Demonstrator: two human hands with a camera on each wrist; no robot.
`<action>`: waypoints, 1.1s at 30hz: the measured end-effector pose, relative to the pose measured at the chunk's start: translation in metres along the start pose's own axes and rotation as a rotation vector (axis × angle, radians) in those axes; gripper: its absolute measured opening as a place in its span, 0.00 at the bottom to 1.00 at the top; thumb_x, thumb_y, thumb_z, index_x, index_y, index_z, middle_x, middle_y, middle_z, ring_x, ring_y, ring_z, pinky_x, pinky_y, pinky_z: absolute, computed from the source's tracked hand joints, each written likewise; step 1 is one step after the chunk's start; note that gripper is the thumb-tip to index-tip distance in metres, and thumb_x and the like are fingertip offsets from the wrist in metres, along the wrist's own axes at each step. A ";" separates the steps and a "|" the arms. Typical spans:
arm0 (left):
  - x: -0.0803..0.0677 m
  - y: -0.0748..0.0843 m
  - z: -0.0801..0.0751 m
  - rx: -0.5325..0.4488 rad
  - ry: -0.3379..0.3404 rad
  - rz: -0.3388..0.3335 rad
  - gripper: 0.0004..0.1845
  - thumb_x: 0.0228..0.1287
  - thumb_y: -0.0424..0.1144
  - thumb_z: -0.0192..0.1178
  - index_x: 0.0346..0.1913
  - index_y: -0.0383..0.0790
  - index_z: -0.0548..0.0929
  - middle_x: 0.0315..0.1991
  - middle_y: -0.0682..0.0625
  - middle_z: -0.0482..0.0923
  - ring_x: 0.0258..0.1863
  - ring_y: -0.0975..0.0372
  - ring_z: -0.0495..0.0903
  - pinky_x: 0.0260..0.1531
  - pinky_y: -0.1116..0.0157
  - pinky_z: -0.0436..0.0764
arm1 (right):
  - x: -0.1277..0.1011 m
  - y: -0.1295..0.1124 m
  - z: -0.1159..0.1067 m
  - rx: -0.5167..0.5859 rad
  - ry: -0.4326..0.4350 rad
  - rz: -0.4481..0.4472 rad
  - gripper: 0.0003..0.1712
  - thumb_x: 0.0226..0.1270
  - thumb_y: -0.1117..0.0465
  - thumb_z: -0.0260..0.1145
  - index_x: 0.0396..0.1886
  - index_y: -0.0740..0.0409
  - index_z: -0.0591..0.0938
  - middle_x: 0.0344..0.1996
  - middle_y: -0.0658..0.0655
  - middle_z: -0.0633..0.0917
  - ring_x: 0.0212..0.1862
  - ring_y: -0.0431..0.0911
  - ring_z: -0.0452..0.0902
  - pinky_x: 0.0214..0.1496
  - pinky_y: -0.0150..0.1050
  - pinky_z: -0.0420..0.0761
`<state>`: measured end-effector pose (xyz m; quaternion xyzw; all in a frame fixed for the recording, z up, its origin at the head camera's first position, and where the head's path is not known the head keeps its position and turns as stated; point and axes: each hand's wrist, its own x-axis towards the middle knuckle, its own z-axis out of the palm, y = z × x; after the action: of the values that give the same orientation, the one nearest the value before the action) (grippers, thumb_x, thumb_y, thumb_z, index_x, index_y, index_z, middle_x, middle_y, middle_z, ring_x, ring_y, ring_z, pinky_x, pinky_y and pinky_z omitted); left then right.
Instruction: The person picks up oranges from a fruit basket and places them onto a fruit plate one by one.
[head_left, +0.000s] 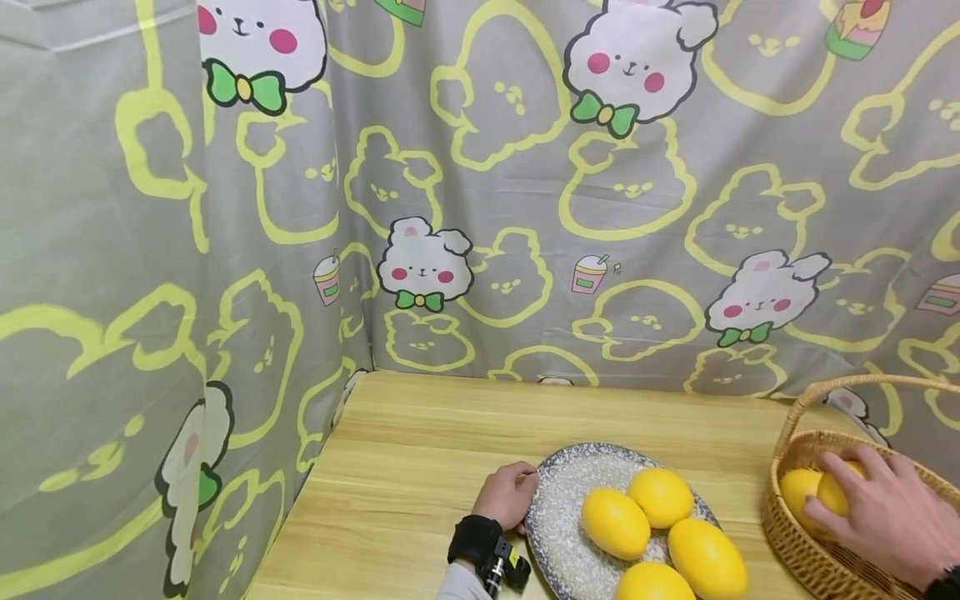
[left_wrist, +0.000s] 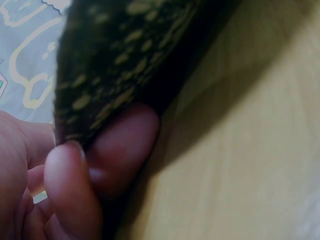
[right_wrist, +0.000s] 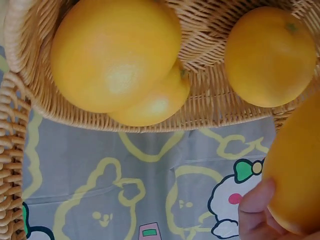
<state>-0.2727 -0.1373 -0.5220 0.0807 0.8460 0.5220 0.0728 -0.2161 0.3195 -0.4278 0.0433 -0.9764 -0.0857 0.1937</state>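
At plate [head_left: 551, 533] rim, left hand [head_left: 506, 496] grips.

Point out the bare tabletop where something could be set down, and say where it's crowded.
Free: the table from the curtain across to the plate, and the strip behind the plate. Crowded: the plate holds four lemons; left hand grips its rim; right hand fills the basket.

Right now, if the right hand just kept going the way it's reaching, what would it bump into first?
The right hand already holds a yellow fruit in the wicker basket. Pushing on, it would probably meet the other fruits there, then the basket's wall; depth is unclear.
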 end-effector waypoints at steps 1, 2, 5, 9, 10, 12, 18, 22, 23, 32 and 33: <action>0.000 0.000 0.000 -0.001 -0.001 -0.002 0.17 0.80 0.45 0.54 0.60 0.42 0.84 0.31 0.49 0.85 0.07 0.67 0.71 0.09 0.69 0.75 | -0.001 -0.002 -0.001 0.014 0.001 0.008 0.27 0.60 0.44 0.73 0.46 0.61 0.82 0.46 0.76 0.75 0.45 0.75 0.69 0.54 0.74 0.70; 0.000 0.000 0.000 0.000 0.000 -0.001 0.17 0.79 0.45 0.54 0.60 0.42 0.84 0.31 0.49 0.86 0.07 0.66 0.71 0.09 0.69 0.75 | -0.001 -0.003 -0.001 0.023 0.005 0.011 0.26 0.59 0.44 0.74 0.46 0.60 0.82 0.46 0.75 0.76 0.46 0.74 0.69 0.52 0.73 0.71; 0.000 -0.001 0.001 -0.003 -0.001 -0.009 0.17 0.80 0.45 0.54 0.60 0.42 0.84 0.31 0.49 0.86 0.07 0.66 0.71 0.09 0.68 0.75 | -0.004 -0.008 -0.003 0.049 -0.005 0.018 0.26 0.59 0.43 0.74 0.47 0.58 0.83 0.46 0.73 0.76 0.45 0.75 0.69 0.41 0.72 0.75; -0.001 -0.002 0.000 -0.007 -0.002 -0.014 0.16 0.79 0.45 0.55 0.60 0.42 0.84 0.31 0.49 0.86 0.07 0.65 0.71 0.09 0.67 0.76 | -0.005 -0.012 -0.005 0.063 0.014 0.023 0.26 0.57 0.43 0.74 0.47 0.58 0.85 0.46 0.70 0.77 0.43 0.72 0.70 0.29 0.67 0.76; -0.001 -0.002 0.000 -0.008 -0.003 -0.011 0.16 0.79 0.45 0.55 0.59 0.42 0.84 0.32 0.49 0.86 0.07 0.65 0.71 0.09 0.67 0.76 | -0.006 -0.013 -0.004 0.067 0.024 0.025 0.26 0.57 0.44 0.75 0.47 0.58 0.85 0.46 0.70 0.77 0.43 0.72 0.70 0.27 0.66 0.76; -0.001 -0.002 0.001 -0.007 0.004 -0.004 0.16 0.79 0.45 0.55 0.58 0.42 0.85 0.33 0.47 0.86 0.07 0.65 0.71 0.09 0.67 0.75 | -0.007 -0.015 -0.006 0.073 0.038 0.023 0.26 0.56 0.44 0.75 0.46 0.58 0.85 0.46 0.70 0.78 0.43 0.71 0.71 0.27 0.66 0.76; -0.001 -0.002 0.002 -0.002 0.015 0.003 0.15 0.79 0.44 0.55 0.57 0.42 0.85 0.32 0.48 0.86 0.06 0.66 0.70 0.08 0.68 0.74 | -0.009 -0.021 -0.014 0.099 0.074 0.000 0.25 0.55 0.45 0.76 0.45 0.57 0.85 0.48 0.69 0.78 0.43 0.70 0.71 0.27 0.64 0.76; -0.001 -0.002 0.002 -0.004 0.008 -0.003 0.15 0.79 0.44 0.55 0.57 0.42 0.85 0.32 0.49 0.86 0.06 0.66 0.70 0.09 0.68 0.75 | -0.014 -0.025 -0.015 0.121 0.139 -0.049 0.24 0.53 0.46 0.77 0.44 0.56 0.86 0.46 0.67 0.79 0.40 0.67 0.73 0.26 0.61 0.76; 0.000 -0.003 0.002 -0.003 0.009 -0.002 0.15 0.79 0.44 0.55 0.57 0.42 0.85 0.33 0.48 0.86 0.06 0.66 0.70 0.09 0.67 0.75 | -0.015 -0.026 -0.015 0.127 0.162 -0.066 0.24 0.52 0.46 0.78 0.43 0.55 0.86 0.45 0.66 0.79 0.39 0.66 0.73 0.28 0.61 0.75; 0.000 -0.002 0.002 0.002 0.014 0.001 0.16 0.79 0.44 0.55 0.58 0.42 0.85 0.31 0.49 0.86 0.06 0.66 0.70 0.09 0.67 0.75 | -0.021 -0.037 -0.018 0.147 0.206 -0.122 0.24 0.49 0.46 0.79 0.43 0.53 0.85 0.46 0.64 0.81 0.43 0.66 0.75 0.41 0.64 0.76; 0.000 -0.002 0.002 0.002 0.014 0.003 0.16 0.79 0.44 0.55 0.58 0.42 0.85 0.31 0.49 0.86 0.06 0.66 0.70 0.09 0.67 0.75 | -0.021 -0.038 -0.018 0.147 0.207 -0.124 0.24 0.49 0.46 0.79 0.43 0.53 0.85 0.46 0.64 0.81 0.43 0.66 0.75 0.40 0.64 0.77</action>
<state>-0.2723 -0.1368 -0.5247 0.0783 0.8469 0.5218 0.0660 -0.1880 0.2820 -0.4257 0.1264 -0.9503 -0.0210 0.2839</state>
